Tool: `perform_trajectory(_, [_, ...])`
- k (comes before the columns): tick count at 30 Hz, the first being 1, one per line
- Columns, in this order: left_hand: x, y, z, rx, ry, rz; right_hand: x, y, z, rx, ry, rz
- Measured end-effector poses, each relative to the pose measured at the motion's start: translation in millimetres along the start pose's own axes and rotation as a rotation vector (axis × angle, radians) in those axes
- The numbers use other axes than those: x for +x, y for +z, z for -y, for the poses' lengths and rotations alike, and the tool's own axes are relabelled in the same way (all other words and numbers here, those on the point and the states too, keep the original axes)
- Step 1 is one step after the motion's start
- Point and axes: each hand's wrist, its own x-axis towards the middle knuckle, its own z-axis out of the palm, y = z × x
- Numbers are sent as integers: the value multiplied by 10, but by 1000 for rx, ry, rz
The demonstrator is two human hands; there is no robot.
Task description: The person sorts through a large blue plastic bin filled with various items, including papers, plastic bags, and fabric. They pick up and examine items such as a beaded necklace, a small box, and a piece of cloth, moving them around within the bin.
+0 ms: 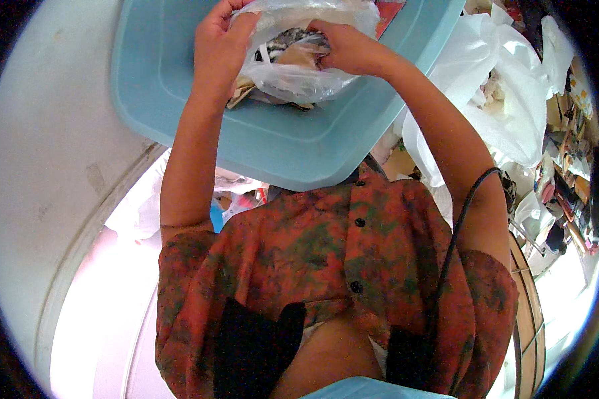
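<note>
Over a light blue plastic tub I have a clear plastic bag with its mouth open towards me. My left hand grips the bag's rim at the upper left, thumb on the film. Inside the mouth, my right hand has its fingers closed around a bundle of black-and-white patterned material with a tan piece beside it; the fingertips are partly hidden. Tan, flat scraps lie under the bag in the tub. A red flat item shows at the tub's upper right.
White plastic bags are piled right of the tub, with a heap of mixed scraps farther right. A pale wall or panel curves along the left. A black cable hangs by my right arm.
</note>
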Motion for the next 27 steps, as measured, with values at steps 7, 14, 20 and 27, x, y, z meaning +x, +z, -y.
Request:
perform_trajectory(7, [45,-28,-73,-96,-119,18,-460,-339,-36,493,-28,-190])
perform_trajectory(14, [-16,49,-118,-226,-159,162,-619,-309,-136,580,-115,-447])
perform_trajectory(20, [-158,226,-239,-304,-211,153,-717,-354,-242,768,-96,-520])
perform_trajectory(27, [-258,342,-257,-245,-122,143,-720,-233,-599,930,-72,-553])
